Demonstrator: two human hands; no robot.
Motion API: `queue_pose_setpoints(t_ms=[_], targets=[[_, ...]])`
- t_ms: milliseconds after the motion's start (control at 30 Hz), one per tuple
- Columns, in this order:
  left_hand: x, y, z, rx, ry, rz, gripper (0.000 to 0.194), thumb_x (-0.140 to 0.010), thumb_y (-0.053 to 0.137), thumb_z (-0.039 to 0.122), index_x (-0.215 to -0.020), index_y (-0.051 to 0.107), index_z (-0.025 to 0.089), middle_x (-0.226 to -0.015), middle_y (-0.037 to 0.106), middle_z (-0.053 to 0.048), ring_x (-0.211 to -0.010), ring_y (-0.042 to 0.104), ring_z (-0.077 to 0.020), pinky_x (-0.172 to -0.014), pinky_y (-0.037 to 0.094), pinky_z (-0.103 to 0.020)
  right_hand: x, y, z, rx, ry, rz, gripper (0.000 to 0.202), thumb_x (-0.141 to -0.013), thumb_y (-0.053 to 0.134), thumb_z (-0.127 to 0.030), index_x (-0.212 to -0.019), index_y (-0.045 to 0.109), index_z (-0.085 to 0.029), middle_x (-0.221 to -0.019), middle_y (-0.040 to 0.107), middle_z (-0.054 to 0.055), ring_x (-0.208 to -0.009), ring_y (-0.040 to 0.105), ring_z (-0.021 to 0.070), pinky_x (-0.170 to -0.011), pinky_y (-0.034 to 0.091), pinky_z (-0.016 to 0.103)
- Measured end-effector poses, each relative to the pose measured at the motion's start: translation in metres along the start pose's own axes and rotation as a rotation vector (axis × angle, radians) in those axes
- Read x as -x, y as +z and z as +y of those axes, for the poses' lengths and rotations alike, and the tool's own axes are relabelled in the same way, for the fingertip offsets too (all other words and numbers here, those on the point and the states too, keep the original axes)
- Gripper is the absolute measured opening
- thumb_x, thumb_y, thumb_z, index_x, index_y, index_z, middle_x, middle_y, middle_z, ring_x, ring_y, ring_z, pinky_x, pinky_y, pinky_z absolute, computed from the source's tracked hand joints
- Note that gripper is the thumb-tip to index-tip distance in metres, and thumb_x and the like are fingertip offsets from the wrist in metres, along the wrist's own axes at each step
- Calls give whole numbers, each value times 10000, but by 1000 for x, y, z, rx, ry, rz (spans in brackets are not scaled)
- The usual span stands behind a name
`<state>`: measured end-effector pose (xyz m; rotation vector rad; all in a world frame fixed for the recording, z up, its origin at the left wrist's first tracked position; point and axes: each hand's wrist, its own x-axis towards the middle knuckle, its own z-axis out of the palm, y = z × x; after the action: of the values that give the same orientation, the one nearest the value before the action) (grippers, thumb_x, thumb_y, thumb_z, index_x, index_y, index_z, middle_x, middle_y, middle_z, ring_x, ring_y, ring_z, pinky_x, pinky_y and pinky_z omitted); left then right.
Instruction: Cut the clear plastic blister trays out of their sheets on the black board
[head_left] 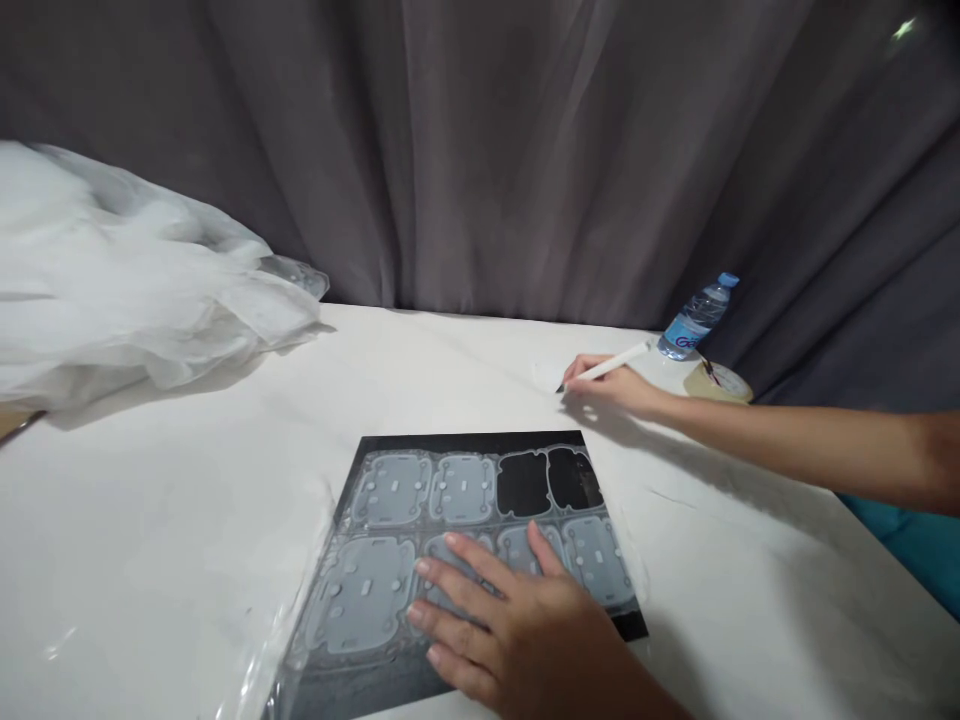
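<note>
My left hand (517, 625) lies palm down with fingers spread on a black sheet (420, 690). Rows of rounded grey translucent panels (390, 490) cover this sheet, each with small raised dots and slots. Two outlines at its far right show plain black inside, one of them a black cell (523, 485). Beyond the sheet's far edge, my right hand (600, 380) grips a slim white pen-like tool (619, 357). Its dark tip points down and left, close to the white tabletop; whether it touches cannot be made out. My left fingers hide part of the near row.
Crumpled clear plastic wrapping (150, 280) is heaped at the far left. A water bottle (694, 318) with a blue cap stands at the back right beside a roll of tape (718, 380). Grey curtains (465, 150) hang behind the white table (172, 520).
</note>
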<state>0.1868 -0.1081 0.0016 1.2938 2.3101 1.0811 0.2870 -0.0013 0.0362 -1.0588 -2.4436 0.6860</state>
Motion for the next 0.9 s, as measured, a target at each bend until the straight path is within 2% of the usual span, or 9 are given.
queue_pose_setpoints(t_ms=[67, 133, 233, 300, 367, 500, 600, 767, 900], targets=[[-1, -3, 3, -120, 41, 33, 873, -1008, 532, 452, -1688, 8, 288, -1744, 214, -214, -1611, 116, -459, -1244, 197, -711, -6, -12, 17, -36, 12, 42, 233, -928, 616, -380, -1068, 780, -470, -1281, 774, -102, -1088, 768, 217, -819, 654, 422], [-3, -6, 5, -178, 60, 47, 862, -1017, 518, 431, -1686, 8, 242, -1714, 273, -253, -1597, 186, -461, -1234, 231, -709, -12, -9, 24, -189, -9, 117, 138, -924, 656, -435, -863, 753, -358, -1133, 815, 10, -950, 778, 225, -807, 650, 401], [-8, -12, 5, -224, 52, 68, 681, -1042, 477, 380, -1649, 192, 263, -1672, 392, -222, -1547, 333, -460, -1213, 249, -731, -19, 18, 14, -354, -41, 157, 255, -889, 747, -448, -713, 640, -297, -1073, 789, 70, -944, 757, 230, -832, 631, 377], [-13, -14, 2, -243, 46, 103, 523, -1058, 443, 346, -1567, 361, 256, -1602, 502, -213, -1510, 410, -448, -1206, 279, -717, -21, 36, 4, -355, -37, 180, 272, -901, 737, -417, -699, 611, -284, -1074, 772, 82, -948, 750, 231, -809, 620, 371], [-19, -13, -4, -232, 51, 143, 469, -1069, 409, 317, -1530, 416, 237, -1547, 556, -224, -1500, 437, -430, -1217, 302, -680, -21, 47, -1, -342, -33, 210, 263, -907, 719, -395, -702, 601, -280, -1070, 762, 84, -950, 747, 235, -791, 616, 374], [-25, -4, -25, -212, 72, 150, 692, -1069, 416, 297, -1686, 102, 301, -1655, 425, -211, -1577, 295, -406, -1246, 234, -701, -19, 51, -3, -332, 0, 232, 235, -913, 704, -385, -729, 606, -278, -1087, 752, 65, -956, 741, 232, -815, 622, 380], [-24, 3, -37, -214, 57, 133, 827, -1062, 466, 331, -1679, -82, 393, -1706, 341, -155, -1583, 265, -410, -1235, 216, -746, -19, 51, -7, -278, -10, 238, 225, -938, 669, -359, -743, 596, -272, -1086, 750, 67, -944, 739, 224, -795, 629, 371], [-19, 1, -38, -227, 31, 119, 825, -1070, 449, 322, -1679, -105, 377, -1716, 300, -131, -1586, 252, -398, -1245, 240, -730, -12, 50, -13, -76, -191, 148, 137, -974, 571, -226, -845, 588, -270, -1206, 751, 113, -1055, 711, 242, -914, 624, 424], [-18, -2, -35, -229, 23, 95, 858, -1050, 484, 337, -1683, -93, 368, -1715, 297, -133, -1592, 228, -400, -1255, 236, -721, -6, 51, -9, -3, -269, 143, 136, -975, 577, -215, -851, 598, -265, -1231, 755, 150, -1084, 704, 260, -889, 639, 427]])
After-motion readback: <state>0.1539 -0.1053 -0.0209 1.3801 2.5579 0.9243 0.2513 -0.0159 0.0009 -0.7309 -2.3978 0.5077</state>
